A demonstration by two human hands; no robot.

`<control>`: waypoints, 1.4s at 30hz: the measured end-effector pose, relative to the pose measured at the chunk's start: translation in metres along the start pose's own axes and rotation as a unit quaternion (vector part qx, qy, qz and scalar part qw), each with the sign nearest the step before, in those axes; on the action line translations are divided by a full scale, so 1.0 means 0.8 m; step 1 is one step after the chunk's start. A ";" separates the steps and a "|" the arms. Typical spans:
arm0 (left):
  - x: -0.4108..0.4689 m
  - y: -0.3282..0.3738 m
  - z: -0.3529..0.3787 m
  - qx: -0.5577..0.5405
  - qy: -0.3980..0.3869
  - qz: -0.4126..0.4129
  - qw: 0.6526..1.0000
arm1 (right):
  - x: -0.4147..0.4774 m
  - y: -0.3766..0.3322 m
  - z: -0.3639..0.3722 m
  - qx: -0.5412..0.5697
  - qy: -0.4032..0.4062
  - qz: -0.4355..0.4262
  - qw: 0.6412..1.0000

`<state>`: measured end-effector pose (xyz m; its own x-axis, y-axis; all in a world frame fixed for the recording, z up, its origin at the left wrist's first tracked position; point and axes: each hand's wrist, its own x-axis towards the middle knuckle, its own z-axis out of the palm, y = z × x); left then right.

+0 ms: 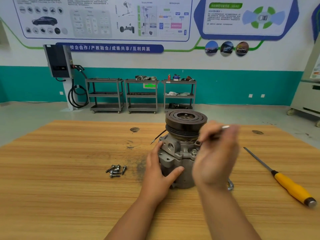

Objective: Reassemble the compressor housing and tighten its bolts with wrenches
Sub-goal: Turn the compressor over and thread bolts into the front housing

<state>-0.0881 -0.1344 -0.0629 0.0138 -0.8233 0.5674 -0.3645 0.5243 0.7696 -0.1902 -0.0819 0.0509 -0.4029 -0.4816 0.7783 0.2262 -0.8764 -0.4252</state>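
**Position.** The compressor housing [178,163] stands upright near the middle of the surface [69,187], pulley [186,121] uppermost. A black wire [158,136] projects from its upper left side.

**Hands.** The left hand [159,172] grips the housing. Its fingers [156,149] wrap round the left side and the thumb lies across the front. The right hand [216,158] is blurred. Its fingers are curled round a slim tool [225,126], whose bright end shows above the knuckles, close to the upper flange. Whether the tool head is seated on a fastener cannot be told.

**Fasteners.** One fitted bolt [194,152] shows in the front-right flange. A heap of loose bolts [116,170] lies on the surface to the left, well apart from the housing, so most positions probably remain to be filled.

**Hazards.**
- A poorly seated tool head may slip and round the bolt head.
- The housing rests on a narrow base under a heavy pulley, so side load from the tool may tip it if the left grip loosens.
- Fully tightening one bolt before the others are fitted may pull the housing halves together unevenly.
- The wire may be trapped under the left fingers.

**Surroundings.** A yellow-handled tool [292,187] lies on the right of the surface. A small metal part [230,186] is half hidden behind the right wrist, near the housing base. The right forearm crosses the path to both. Three shelf carts [142,96] stand along the far wall
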 end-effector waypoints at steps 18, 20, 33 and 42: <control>-0.002 0.009 -0.005 -0.011 -0.026 -0.041 0.999 | 0.062 0.051 -0.091 0.348 0.188 0.372 0.840; -0.002 0.009 -0.005 -0.013 -0.027 -0.048 0.998 | 0.063 0.054 -0.092 0.339 0.198 0.381 0.837; -0.003 0.020 -0.008 -0.015 -0.032 -0.083 0.996 | 0.010 0.015 -0.078 0.233 0.227 0.203 0.924; -0.003 0.025 -0.008 0.002 -0.027 -0.076 0.997 | -0.055 0.011 -0.029 -0.078 0.019 -0.043 0.996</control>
<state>-0.0894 -0.1203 -0.0470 0.0181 -0.9035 0.4283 -0.3654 0.3928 0.8439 -0.1908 -0.0689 0.0024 -0.4491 -0.4015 0.7981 0.0504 -0.9033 -0.4261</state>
